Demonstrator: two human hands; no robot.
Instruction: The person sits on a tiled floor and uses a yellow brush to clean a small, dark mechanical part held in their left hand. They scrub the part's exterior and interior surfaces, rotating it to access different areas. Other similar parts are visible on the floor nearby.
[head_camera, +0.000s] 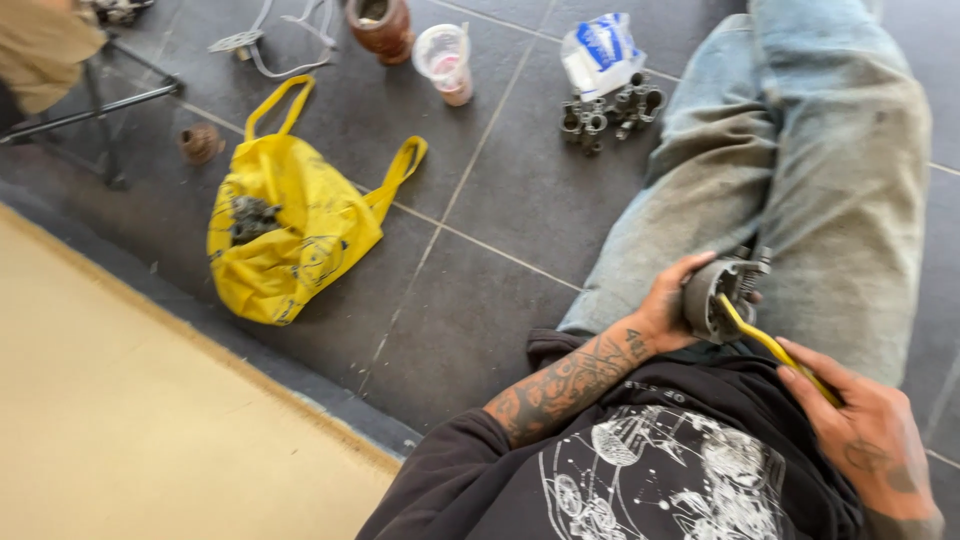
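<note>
**A:** A person sits on a dark tiled floor (480, 300), legs in faded jeans (800, 150) stretched out. What lies around the yellow tote bag (290, 220)?

**B:** The bag sags open on the tiles, grey metal parts (250, 215) showing inside. Above and right of it stand a rusty brown canister (380, 25) and a clear plastic cup (445, 60); farther right, well apart from the bag, a cluster of small metal fittings (610, 110) rests beside a white-and-blue plastic packet (600, 50), seemingly kept within reach.

**A:** And the hands?

**B:** Well right of the bag, over the lap, the left hand (665, 310) has its fingers curled firmly around a round grey metal part (715, 295), apparently steadying it against the thigh. The right hand (865, 430) closes its fingers on the handle of a yellow tool (775, 350), whose tip reaches into the part's face, the grip set back as if for leverage
</note>
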